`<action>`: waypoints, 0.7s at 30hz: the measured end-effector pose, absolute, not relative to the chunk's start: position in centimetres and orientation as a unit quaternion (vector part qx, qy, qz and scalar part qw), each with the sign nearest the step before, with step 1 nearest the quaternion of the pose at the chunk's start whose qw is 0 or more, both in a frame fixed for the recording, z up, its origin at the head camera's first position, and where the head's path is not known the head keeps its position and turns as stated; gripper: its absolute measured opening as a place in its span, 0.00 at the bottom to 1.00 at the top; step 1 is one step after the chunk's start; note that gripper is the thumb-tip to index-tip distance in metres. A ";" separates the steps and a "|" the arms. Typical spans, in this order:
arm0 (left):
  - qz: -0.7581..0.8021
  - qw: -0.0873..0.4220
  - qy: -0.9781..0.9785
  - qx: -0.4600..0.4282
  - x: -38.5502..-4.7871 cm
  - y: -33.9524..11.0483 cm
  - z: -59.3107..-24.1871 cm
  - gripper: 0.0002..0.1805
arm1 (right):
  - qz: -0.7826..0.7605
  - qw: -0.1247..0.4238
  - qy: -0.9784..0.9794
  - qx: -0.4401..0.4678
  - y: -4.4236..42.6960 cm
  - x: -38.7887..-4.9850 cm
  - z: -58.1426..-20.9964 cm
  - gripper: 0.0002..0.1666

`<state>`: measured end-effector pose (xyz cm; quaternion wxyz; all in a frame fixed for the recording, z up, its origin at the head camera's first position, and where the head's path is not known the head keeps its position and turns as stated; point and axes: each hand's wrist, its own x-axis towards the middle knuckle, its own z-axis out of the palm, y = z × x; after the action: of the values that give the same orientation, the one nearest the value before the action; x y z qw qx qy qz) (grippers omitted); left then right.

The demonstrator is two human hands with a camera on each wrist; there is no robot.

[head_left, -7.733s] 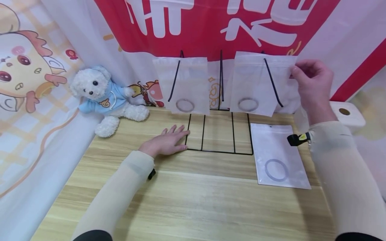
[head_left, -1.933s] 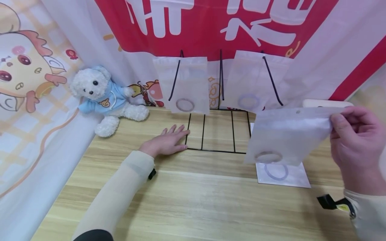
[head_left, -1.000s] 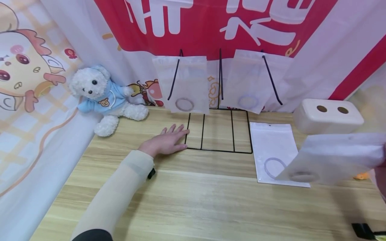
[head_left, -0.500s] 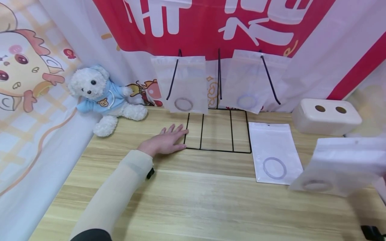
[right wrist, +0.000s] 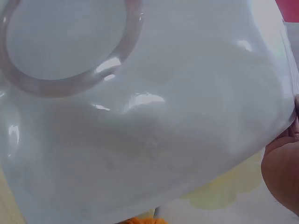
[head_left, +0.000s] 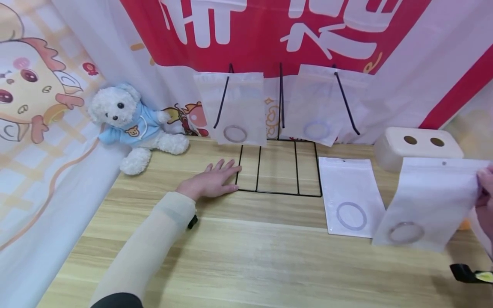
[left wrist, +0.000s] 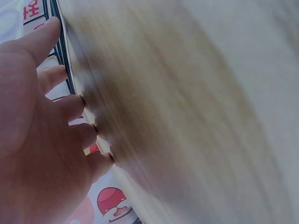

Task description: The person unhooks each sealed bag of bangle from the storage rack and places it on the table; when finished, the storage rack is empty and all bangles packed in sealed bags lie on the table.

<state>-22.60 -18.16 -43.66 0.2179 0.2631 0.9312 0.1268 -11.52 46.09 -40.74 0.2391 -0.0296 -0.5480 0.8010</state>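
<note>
At the right edge of the head view, my right hand (head_left: 486,199) pinches the top right corner of a white pouch (head_left: 431,201) with a ring inside. The right wrist view shows this pouch (right wrist: 196,116) up close, its ring (right wrist: 51,87) at the top left. A second ringed pouch (head_left: 348,184) lies flat on the table, partly overlapped in view by the held one. My left hand (head_left: 211,182) rests with spread fingers at the left side of the black wire rack's base (head_left: 277,193); in the left wrist view the hand (left wrist: 46,121) touches the tabletop.
Pouches hang on the rack's left hook (head_left: 244,107) and right hook (head_left: 312,102); the middle hook (head_left: 282,98) stands between them. A plush toy (head_left: 135,124) sits at the back left. A cream box with two holes (head_left: 417,149) stands at the back right.
The right hand has taken a pouch off the right hook and carried it right and down; it now hangs more upright than half a second ago. The left hand has stayed put.
</note>
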 end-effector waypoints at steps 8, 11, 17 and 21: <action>0.127 0.221 0.930 0.263 -22.6 -17.9 -43.5 0.41 | 0.733 0.197 -0.632 -0.157 46.0 -11.9 -40.4 0.07; 0.127 0.222 0.931 0.262 -22.6 -17.9 -43.4 0.41 | 0.691 0.164 -0.661 -0.241 46.0 -12.0 -40.4 0.11; 0.125 0.222 0.930 0.264 -22.5 -17.9 -43.5 0.41 | 0.691 0.160 -0.646 -0.281 46.3 -12.6 -41.2 0.03; 0.126 0.223 0.930 0.263 -22.5 -17.9 -43.4 0.41 | 0.677 0.153 -0.662 -0.283 46.6 -12.9 -41.9 0.04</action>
<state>-22.52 -17.93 -43.44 0.2232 0.2633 0.9301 0.1258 -12.88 46.58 -41.87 0.1532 -0.2834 -0.6622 0.6765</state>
